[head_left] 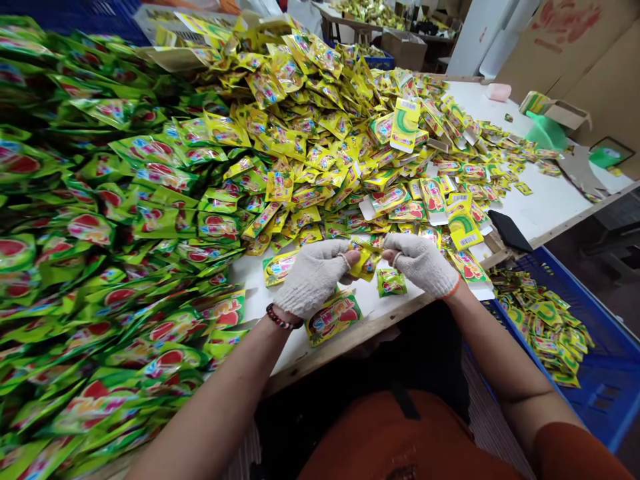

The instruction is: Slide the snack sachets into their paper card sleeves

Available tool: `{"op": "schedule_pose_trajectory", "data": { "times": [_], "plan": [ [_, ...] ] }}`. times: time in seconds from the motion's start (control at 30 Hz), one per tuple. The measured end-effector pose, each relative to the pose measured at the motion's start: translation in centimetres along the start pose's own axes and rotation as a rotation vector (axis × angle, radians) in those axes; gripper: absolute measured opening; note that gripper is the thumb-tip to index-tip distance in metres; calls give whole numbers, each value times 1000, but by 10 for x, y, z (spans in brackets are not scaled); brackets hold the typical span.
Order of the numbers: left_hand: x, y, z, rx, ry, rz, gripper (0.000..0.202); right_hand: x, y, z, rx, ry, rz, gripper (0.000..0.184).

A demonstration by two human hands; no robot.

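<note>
Head view, left hand [320, 273] and right hand [419, 262] pinching yellow packet [367, 264] between fingertips, long axis roughly left-to-right.

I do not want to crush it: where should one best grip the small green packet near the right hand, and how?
Take the green packet lightly by its left and right edges, perhaps from above on the person's side: it lies flat on the white table, with bare surface toward the person.

packet heap [135, 213]: left, on table [545, 200] | 1 packet [391, 283]: near centre, right of 1 carton [334, 320] | crate [607, 400]: lower right, packets [550, 327] inside
</note>
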State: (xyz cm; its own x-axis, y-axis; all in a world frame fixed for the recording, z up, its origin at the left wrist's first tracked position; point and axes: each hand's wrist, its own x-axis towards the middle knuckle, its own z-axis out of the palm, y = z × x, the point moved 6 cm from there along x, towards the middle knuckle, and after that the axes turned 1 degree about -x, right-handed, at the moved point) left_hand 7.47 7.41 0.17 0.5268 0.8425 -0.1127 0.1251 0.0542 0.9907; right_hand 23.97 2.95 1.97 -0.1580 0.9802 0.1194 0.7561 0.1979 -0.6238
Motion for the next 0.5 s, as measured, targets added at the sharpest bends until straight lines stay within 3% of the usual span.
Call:
{"op": "schedule_pose_trajectory", "data": {
  "times": [0.1,0.23,0.3,0.5],
  "plan": [
    [4,-4,-11,-101,126,26,35,-13,13,8,-220,-66,147,8],
    [8,-9,-12,-251,178,41,33,-26,22,23,-468,-238,274,20],
    [10,-13,-10,-306,194,37,36,-29,25,24,-467,-264,314,20],
    [13,-21,-6,-422,206,17,41,-36,47,18,-228,-179,411,22]
  ]
}}
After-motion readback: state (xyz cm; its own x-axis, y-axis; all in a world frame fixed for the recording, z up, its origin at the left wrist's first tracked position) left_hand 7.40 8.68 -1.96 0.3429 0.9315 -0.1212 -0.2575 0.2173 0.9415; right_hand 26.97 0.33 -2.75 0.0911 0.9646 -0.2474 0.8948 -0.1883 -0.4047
